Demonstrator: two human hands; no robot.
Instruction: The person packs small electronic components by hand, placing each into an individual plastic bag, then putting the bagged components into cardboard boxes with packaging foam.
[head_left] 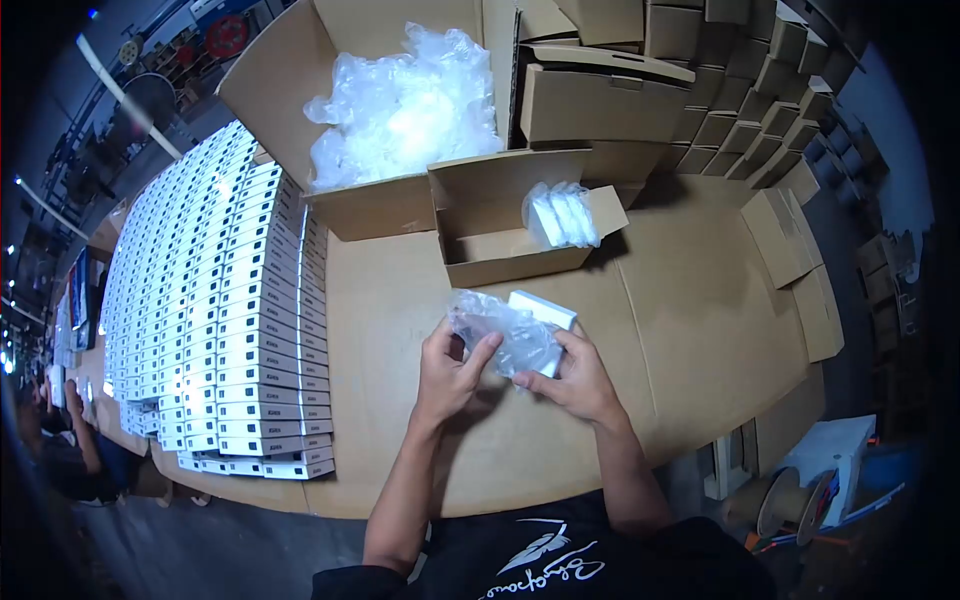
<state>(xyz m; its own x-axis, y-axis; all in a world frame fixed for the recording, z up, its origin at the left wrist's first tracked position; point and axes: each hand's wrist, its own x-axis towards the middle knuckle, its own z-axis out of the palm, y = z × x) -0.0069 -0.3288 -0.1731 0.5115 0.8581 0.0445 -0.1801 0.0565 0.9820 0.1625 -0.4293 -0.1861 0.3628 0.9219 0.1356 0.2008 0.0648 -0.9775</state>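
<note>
My left hand [452, 368] and my right hand [572, 378] both grip a clear plastic bag [497, 332] with a small white box [542, 312] partly inside it, its far end sticking out. The hands hold it just above the cardboard-covered table [690, 310]. Beyond my hands lies a small open carton [500, 225] with a bagged white box [562, 214] resting at its right end.
Stacked rows of several white boxes [225, 300] fill the table's left side. A large open carton [345, 110] at the back holds crumpled clear bags [405, 105]. Folded brown cartons [720, 90] pile up back right. Another person [70, 440] sits far left. A cable spool [785, 500] stands lower right.
</note>
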